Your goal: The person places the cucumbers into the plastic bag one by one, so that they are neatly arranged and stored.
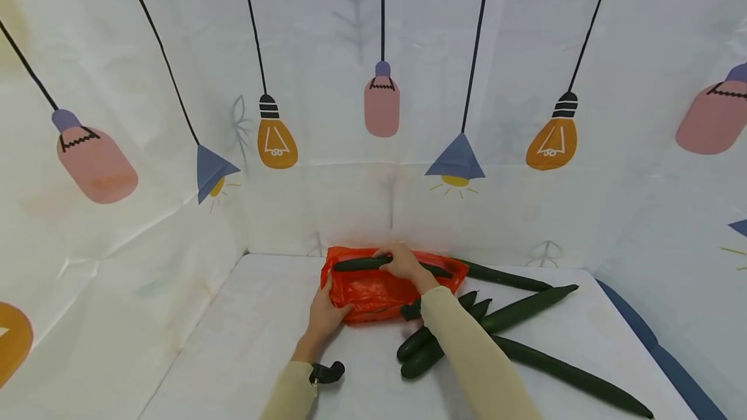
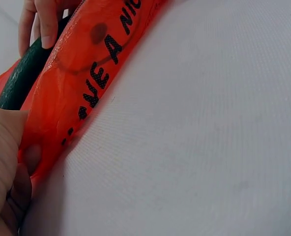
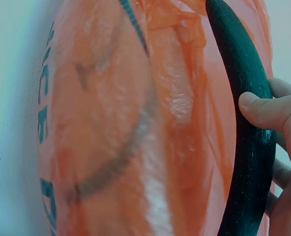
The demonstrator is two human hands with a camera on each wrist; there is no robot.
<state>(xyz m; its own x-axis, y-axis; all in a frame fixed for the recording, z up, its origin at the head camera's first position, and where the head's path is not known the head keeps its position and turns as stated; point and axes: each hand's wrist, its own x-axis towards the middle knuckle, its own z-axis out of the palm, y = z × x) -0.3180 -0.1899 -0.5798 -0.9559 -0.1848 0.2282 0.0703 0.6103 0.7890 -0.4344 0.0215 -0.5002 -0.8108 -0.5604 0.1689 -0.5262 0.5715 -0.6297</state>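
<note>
Cucumber, dark green, one — gripped by right hand, against the red plastic bag; left hand pinching that bag's left end. Further cucumbers — on white tabletop, at right.

Red with black lettering on the bag; dark green on the cucumbers; white on the surface.
</note>
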